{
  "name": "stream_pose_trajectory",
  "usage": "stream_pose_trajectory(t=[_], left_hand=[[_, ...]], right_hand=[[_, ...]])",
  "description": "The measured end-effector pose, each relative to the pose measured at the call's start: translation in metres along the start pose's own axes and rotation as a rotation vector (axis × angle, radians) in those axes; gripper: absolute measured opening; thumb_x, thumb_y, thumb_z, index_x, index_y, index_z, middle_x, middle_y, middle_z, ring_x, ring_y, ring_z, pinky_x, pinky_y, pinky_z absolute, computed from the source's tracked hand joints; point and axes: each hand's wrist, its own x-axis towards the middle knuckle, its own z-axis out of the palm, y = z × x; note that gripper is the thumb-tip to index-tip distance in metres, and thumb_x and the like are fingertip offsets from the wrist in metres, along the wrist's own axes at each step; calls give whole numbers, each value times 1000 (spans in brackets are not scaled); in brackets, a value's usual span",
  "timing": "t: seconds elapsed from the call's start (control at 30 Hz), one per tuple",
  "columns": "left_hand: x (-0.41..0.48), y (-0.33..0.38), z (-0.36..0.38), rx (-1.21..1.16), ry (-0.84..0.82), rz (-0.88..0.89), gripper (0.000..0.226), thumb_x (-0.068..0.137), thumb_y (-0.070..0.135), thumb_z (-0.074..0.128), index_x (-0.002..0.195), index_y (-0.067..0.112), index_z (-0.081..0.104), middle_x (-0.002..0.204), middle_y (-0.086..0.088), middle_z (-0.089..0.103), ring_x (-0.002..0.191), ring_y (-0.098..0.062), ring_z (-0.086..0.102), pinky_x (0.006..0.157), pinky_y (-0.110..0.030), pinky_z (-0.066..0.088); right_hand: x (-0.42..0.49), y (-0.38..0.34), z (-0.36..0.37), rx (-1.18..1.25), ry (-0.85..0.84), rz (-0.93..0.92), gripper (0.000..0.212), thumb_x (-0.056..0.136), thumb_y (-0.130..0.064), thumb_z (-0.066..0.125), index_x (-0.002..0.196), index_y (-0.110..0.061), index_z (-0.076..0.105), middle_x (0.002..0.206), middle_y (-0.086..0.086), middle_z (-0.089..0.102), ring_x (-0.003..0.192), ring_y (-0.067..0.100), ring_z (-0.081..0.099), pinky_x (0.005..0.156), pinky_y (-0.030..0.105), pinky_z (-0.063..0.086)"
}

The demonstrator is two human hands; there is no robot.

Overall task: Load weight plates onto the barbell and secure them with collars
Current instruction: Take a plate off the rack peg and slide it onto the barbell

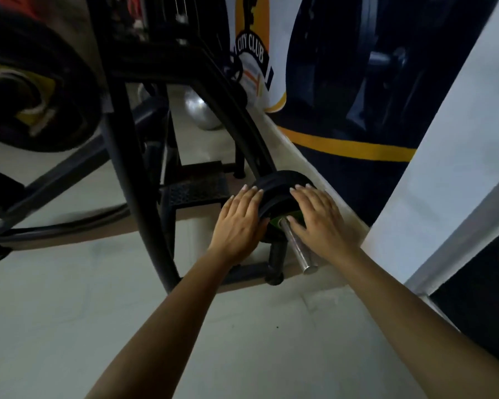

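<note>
Black weight plates (277, 191) sit on the chrome barbell sleeve (297, 249), low near the floor (69, 312). Left hand (238, 223) and right hand (317, 217) lie flat with fingers straight, pressing the outer plate, gripping nothing. The bare sleeve end protrudes. No collar visible. Judgement: this end is loaded and being seated, collar outstanding.

Bare sleeve end (298, 249) juts free; rack frame (133, 197) crowds left; wall (444, 168) right.
</note>
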Motion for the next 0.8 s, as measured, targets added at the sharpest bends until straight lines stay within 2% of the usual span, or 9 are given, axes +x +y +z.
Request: stream_pose_trajectory(t=[0.13,0.23,0.33,0.47,0.6,0.8], left_hand=[[51,-9,72,-46,-90,-119,53,93,32,42,138,6,32,144,-16,36,137,-29,24,110,-38,12],[70,-21,125,-76,-206,-239,54,95,34,39,141,8,24,148,-14,29,139,-26,17,112,-40,14],[82,-33,169,-143,-295,-390,55,96,34,36,142,10,18,150,-12,23,139,-24,13,112,-39,13],[95,-41,208,-213,-355,-469,55,96,33,38,142,11,20,149,-14,25,137,-28,19,111,-42,18],[99,-43,226,-232,-297,-527,58,93,35,44,141,11,22,143,-15,30,129,-30,31,107,-44,26],[107,-48,229,-234,-224,-554,56,88,37,56,130,5,38,129,-19,40,119,-33,37,101,-43,31]], right_hand=[[36,74,54,105,-131,77,53,84,-24,61,131,-8,42,132,15,50,127,29,42,107,41,27],[54,117,99,202,-234,139,53,84,-24,61,131,-8,42,133,16,49,126,30,41,105,41,31],[67,145,137,280,-347,200,55,85,-25,61,132,-7,40,136,15,45,125,31,41,103,41,34],[75,167,172,349,-486,237,57,86,-24,59,135,-8,35,141,14,37,130,31,34,104,42,33],[79,175,191,397,-507,250,62,84,-24,62,136,-7,33,141,16,36,128,34,33,103,43,32],[87,179,198,407,-437,252,48,78,-19,69,119,-2,51,121,20,50,114,37,43,94,41,38]])
